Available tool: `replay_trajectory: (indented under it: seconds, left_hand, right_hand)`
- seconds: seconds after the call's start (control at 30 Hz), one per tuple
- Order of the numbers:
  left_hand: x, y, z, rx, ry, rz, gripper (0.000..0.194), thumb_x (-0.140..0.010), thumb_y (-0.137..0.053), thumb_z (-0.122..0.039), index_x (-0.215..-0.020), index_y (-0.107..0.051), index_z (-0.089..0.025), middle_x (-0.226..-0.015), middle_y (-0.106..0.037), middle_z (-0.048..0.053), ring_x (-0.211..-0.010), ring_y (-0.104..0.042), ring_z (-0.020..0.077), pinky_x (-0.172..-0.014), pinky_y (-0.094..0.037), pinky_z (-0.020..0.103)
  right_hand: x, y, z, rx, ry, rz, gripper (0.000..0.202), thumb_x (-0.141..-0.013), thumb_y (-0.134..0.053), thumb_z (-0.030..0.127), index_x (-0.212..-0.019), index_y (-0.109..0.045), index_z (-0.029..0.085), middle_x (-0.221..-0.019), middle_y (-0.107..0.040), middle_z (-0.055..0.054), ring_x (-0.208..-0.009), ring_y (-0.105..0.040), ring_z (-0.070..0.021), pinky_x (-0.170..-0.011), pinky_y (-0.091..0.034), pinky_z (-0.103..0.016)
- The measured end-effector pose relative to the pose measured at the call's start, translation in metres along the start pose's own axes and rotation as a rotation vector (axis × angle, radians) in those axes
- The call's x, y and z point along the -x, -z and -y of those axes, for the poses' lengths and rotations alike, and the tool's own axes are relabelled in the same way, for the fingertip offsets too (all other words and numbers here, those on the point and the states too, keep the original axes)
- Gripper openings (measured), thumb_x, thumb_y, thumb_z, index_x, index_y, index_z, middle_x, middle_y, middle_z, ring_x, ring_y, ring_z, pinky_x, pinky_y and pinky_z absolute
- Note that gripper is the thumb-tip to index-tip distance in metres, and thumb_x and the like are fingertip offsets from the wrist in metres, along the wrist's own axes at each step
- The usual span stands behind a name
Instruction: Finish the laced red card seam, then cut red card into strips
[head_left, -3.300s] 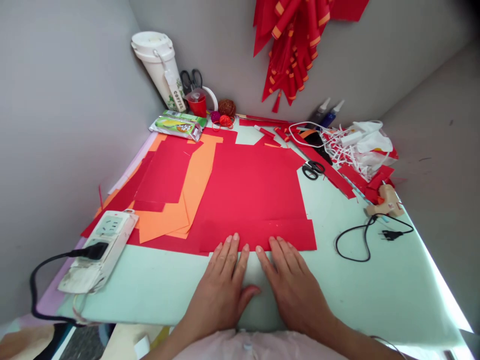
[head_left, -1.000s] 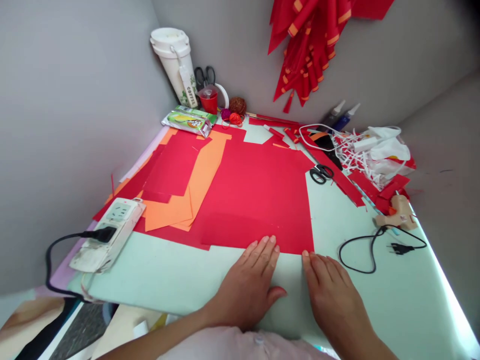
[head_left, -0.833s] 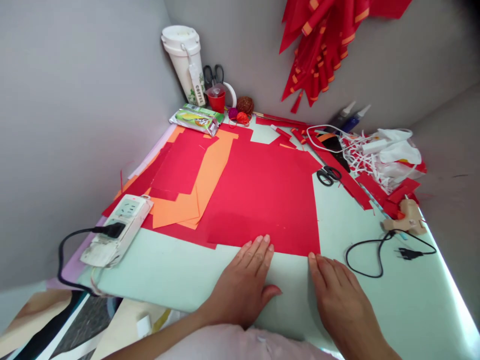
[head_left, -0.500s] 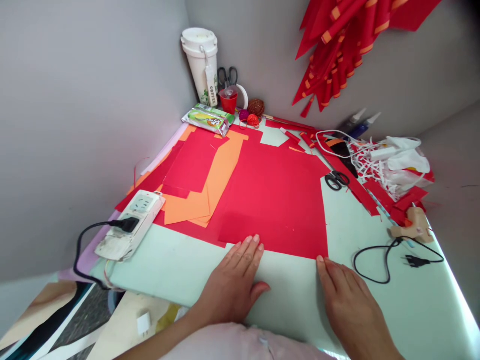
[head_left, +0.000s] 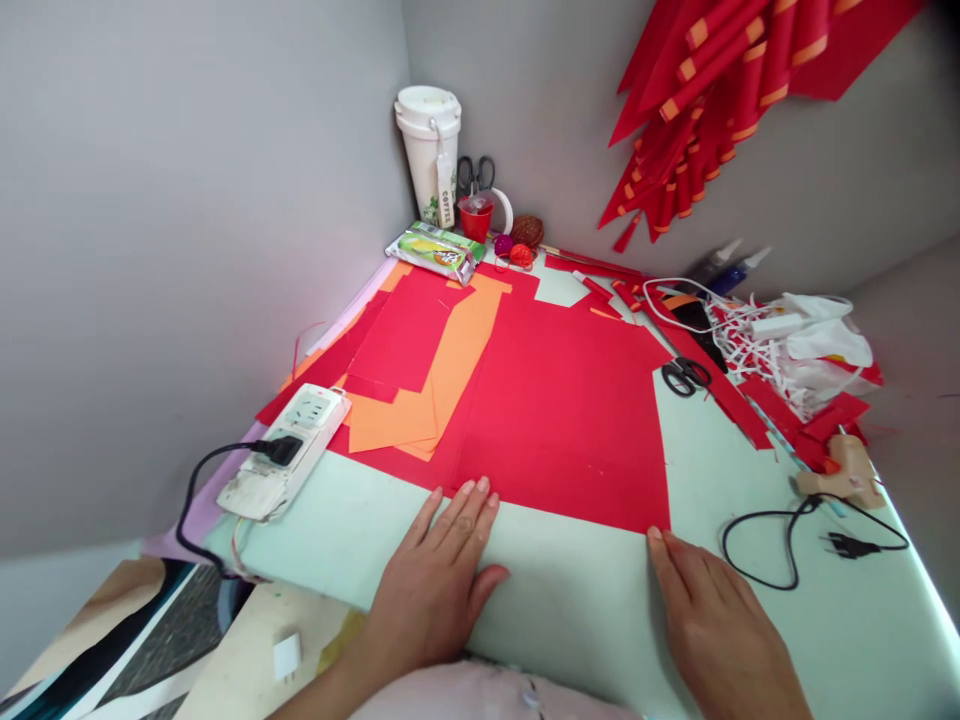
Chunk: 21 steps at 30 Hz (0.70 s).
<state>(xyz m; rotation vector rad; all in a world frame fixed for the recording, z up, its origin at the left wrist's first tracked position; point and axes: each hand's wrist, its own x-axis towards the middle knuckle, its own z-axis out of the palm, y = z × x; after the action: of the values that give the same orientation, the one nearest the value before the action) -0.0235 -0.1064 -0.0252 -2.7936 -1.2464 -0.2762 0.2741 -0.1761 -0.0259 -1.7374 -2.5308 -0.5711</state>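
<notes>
A large red paper sheet (head_left: pixel 566 410) lies flat in the middle of the pale green table (head_left: pixel 577 590). My left hand (head_left: pixel 442 570) rests flat, palm down, its fingers stretched out with the tips on the sheet's near edge. At the sheet's near right corner, my right hand (head_left: pixel 720 620) touches the edge with its fingertips, the fingers close together; whether the corner is pinched between them is hidden. To the left, orange sheets (head_left: pixel 394 420) and a smaller red sheet (head_left: pixel 409 335) overlap.
A power strip (head_left: pixel 289 450) with a black plug sits at the left edge. Black scissors (head_left: pixel 684 376), a glue gun (head_left: pixel 844 470) with its cord, and white shreds (head_left: pixel 757 345) are on the right. A white cup (head_left: pixel 429 155) and snack packet (head_left: pixel 437 252) stand at the back.
The view has shifted, so the scene sits lower and further right. My left hand has slid left along the sheet's near edge. My right hand remains at the corner.
</notes>
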Motion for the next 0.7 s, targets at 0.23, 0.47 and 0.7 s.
replay_trajectory:
  seconds: [0.23, 0.47, 0.7]
  left_hand:
    - [0.008, -0.002, 0.004, 0.019, 0.071, -0.034, 0.053, -0.095, -0.048, -0.038, -0.142, -0.043, -0.014, -0.144, -0.052, 0.011, -0.131, -0.05, 0.0234, -0.114, -0.029, 0.042]
    - [0.009, -0.004, 0.008, -0.04, 0.041, -0.087, 0.052, -0.094, -0.05, -0.039, -0.137, -0.049, -0.012, -0.141, -0.055, 0.01, -0.128, -0.052, 0.0228, -0.119, -0.013, 0.041]
    - [0.006, -0.004, 0.012, -0.073, -0.003, -0.153, 0.05, -0.091, -0.054, -0.04, -0.132, -0.056, -0.012, -0.137, -0.059, 0.01, -0.127, -0.052, 0.0228, -0.121, -0.006, 0.039]
  right_hand:
    - [0.0, -0.002, -0.002, -0.011, 0.013, -0.024, 0.058, -0.074, -0.038, -0.007, -0.131, -0.042, 0.003, -0.097, -0.065, -0.017, -0.089, -0.062, -0.0281, -0.079, -0.053, -0.042]
    - [-0.002, -0.008, -0.007, -0.059, 0.015, -0.081, 0.052, -0.073, -0.04, -0.004, -0.123, -0.051, 0.006, -0.092, -0.066, -0.015, -0.085, -0.062, -0.0259, -0.074, -0.052, -0.038]
    - [-0.029, 0.003, -0.005, -0.113, 0.047, -0.2, 0.033, -0.088, -0.037, 0.008, -0.11, -0.062, 0.01, -0.093, -0.07, -0.014, -0.086, -0.065, -0.023, -0.075, -0.052, -0.034]
